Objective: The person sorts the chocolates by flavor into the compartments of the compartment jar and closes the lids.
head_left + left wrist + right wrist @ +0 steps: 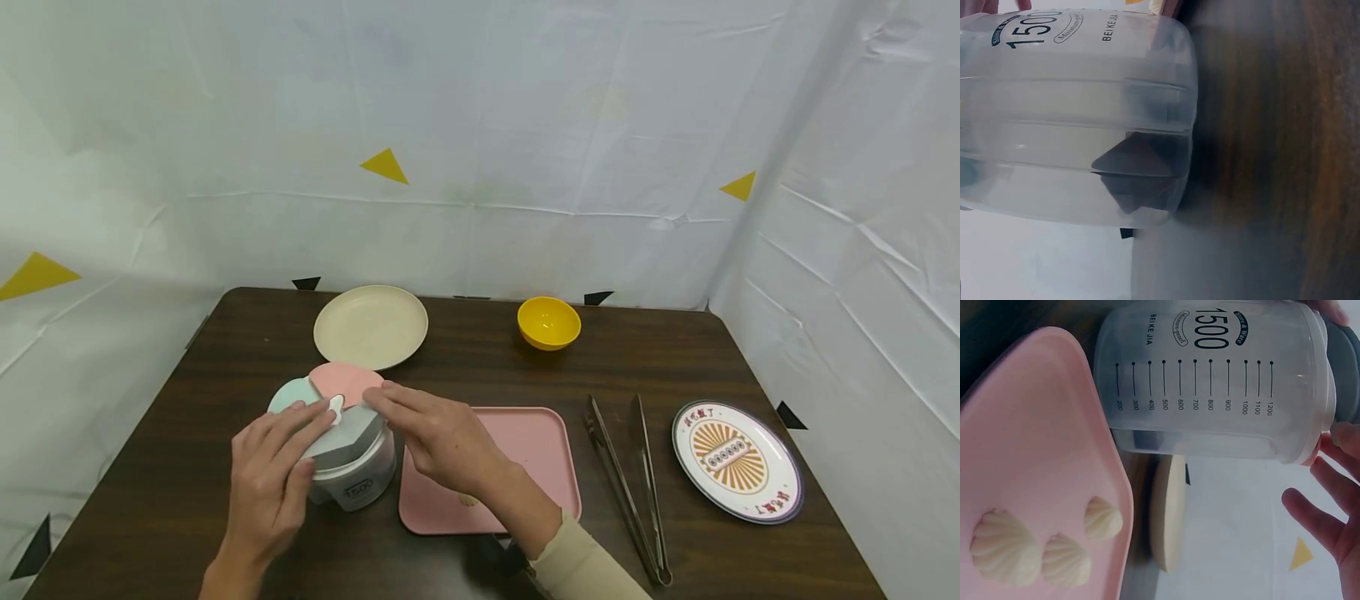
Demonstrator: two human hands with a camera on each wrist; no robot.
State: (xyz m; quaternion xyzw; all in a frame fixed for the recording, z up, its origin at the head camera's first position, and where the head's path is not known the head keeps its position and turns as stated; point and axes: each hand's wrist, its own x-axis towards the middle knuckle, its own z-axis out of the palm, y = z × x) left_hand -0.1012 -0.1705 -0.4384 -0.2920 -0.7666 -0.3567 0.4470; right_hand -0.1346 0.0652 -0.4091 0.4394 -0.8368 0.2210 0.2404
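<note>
A clear storage container (352, 483), marked 1500, stands upright at the left of the table. Its lid (347, 446) has pink, mint and grey sections with a white tab in the middle. My left hand (266, 471) rests on the lid's left and near side, fingers mostly straight. From the right, my right hand (442, 437) reaches over the pink tray (525, 450) and touches the lid's edge with extended fingers. On that tray, the right wrist view shows cream-coloured fluted pieces like small buns (1007, 547). Dark angular shapes show through the container in the left wrist view.
A cream plate (371, 325) lies behind the container. The yellow bowl (549, 322) stands at the back. Metal tongs (626, 492) lie right of the tray, and a printed white plate (772, 471) is farther right. White sheeting (480, 108) surrounds the table.
</note>
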